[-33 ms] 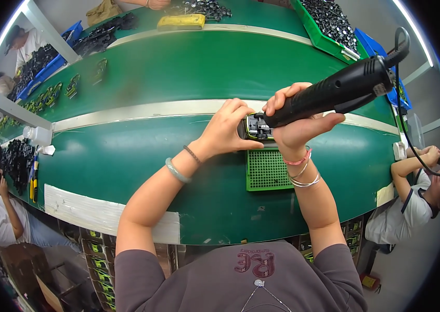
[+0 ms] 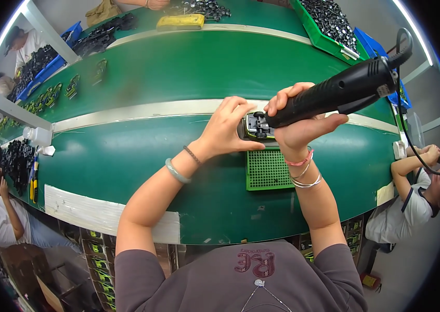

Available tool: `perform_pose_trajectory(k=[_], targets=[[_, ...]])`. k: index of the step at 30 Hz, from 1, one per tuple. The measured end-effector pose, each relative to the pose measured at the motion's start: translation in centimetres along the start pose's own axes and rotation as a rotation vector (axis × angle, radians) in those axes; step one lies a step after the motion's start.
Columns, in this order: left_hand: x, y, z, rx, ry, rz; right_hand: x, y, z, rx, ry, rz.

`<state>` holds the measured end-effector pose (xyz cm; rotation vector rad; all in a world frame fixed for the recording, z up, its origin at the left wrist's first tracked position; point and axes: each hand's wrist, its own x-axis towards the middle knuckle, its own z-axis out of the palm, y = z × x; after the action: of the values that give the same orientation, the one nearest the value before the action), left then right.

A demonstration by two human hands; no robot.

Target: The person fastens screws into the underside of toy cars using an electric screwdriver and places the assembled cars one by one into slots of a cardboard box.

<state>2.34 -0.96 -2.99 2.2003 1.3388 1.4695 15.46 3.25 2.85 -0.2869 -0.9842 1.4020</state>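
A small toy car (image 2: 258,125) lies with its wheels and grey-and-black underside up, just behind a green perforated tray (image 2: 269,178). My left hand (image 2: 225,127) grips its left end, the thumb on the near side and the fingers on the far side. My right hand (image 2: 299,136) is wrapped round a thick black electric screwdriver (image 2: 337,89), its thumb stretched along the near side. The screwdriver slants down to the left, its front end over the car. The tip and the car's right end are hidden by the tool and my right hand.
Beyond the pale rail, a green belt (image 2: 178,62) carries several toy car parts (image 2: 52,94) at left. Small parts fill a green bin (image 2: 329,31) at far right. Black parts (image 2: 18,164) and yellow-handled tools (image 2: 34,179) lie at left. A cable hangs at right; other people sit at both sides.
The screwdriver and my right hand have shifted very slightly to the right. My left hand stays on the toy car.
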Motion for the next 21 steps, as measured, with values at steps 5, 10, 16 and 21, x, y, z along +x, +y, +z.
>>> perform_pose_trajectory(k=[5, 10, 16, 21], targets=[[0.4, 1.8, 1.3, 0.124, 0.038, 0.259, -0.6, -2.8, -0.5, 0.083, -0.026, -0.018], [0.0, 3.8, 2.2, 0.164, -0.136, 0.280, -1.9, -7.0, -2.4, -0.070, -0.063, -0.063], [0.0, 1.5, 1.2, 0.252, -0.036, 0.099, -3.4, -7.8, -10.7, -0.333, -0.013, -0.141], [0.4, -0.2, 1.9, 0.067, -0.189, 0.104, -4.8, -7.8, -18.7, -0.422, -0.032, -0.092]])
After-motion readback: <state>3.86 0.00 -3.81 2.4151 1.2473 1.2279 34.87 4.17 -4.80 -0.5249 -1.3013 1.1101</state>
